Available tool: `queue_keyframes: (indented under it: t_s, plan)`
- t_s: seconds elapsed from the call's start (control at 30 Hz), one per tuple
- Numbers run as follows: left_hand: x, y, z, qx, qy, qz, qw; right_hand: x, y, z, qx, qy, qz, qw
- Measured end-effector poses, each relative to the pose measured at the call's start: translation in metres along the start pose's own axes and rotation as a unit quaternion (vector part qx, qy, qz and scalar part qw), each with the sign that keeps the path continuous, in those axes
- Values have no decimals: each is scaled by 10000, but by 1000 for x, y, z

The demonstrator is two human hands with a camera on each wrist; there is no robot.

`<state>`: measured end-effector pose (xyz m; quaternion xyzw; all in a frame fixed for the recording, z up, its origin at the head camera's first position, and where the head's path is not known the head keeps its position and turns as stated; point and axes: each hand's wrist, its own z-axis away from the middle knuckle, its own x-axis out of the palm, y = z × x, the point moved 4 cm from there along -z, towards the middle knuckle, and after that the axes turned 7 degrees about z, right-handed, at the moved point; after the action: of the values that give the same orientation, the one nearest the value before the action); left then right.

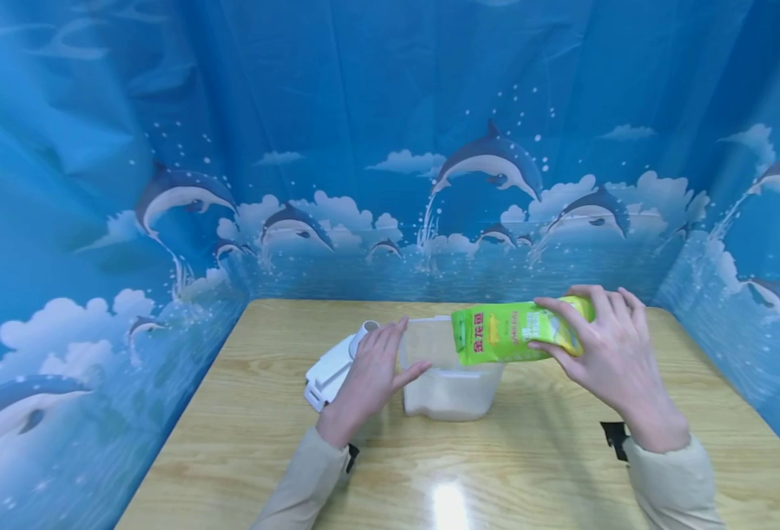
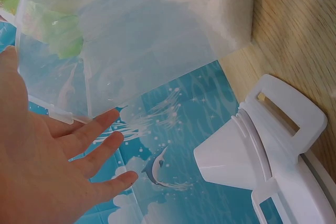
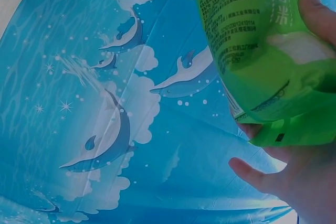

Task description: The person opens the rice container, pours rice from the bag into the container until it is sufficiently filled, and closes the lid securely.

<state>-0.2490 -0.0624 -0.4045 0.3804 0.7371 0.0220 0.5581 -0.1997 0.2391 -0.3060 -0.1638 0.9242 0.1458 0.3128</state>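
A green bag of rice [image 1: 502, 333] is tilted nearly sideways over a translucent storage box [image 1: 452, 394], and my right hand [image 1: 611, 346] grips the bag's far end. In the right wrist view the bag [image 3: 262, 51] bulges, its printed side showing. Whitish grains [image 2: 220, 3] lie in the bottom of the box in the left wrist view. My left hand [image 1: 373, 368] is at the left side of the box's rim, its fingers spread and nearly straight. Whether grains are falling from the bag's mouth cannot be seen.
A white lid [image 1: 330, 372] with a round cup-shaped part [image 2: 231, 153] lies left of the box, partly behind the left hand. The wooden table [image 1: 529, 471] ends at a blue dolphin-print curtain [image 1: 363, 184] on the back and sides.
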Motion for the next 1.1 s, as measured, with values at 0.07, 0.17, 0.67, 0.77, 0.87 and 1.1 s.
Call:
queue_keyframes:
  t_s: [0.07,0.17,0.67,0.77,0.87,1.1]
  plan:
    - [0,0,0,-4,-4,-2,10000,0,0,0,7,-34,8,10000]
    - [-1,0,0,-28,-36,10,10000,0,0,0,20,-95,29,9999]
    - [-2,0,0,-48,-38,61,10000,-5,1,0,50,10,20,10000]
    - [-2,0,0,-35,-3,65,10000,-5,1,0,51,-1,21,10000]
    - [-1,0,0,-46,5,62,10000,-5,0,0,37,4,29,10000]
    - [-1,0,1,-33,-16,44,10000,-6,1,0,51,23,36,10000]
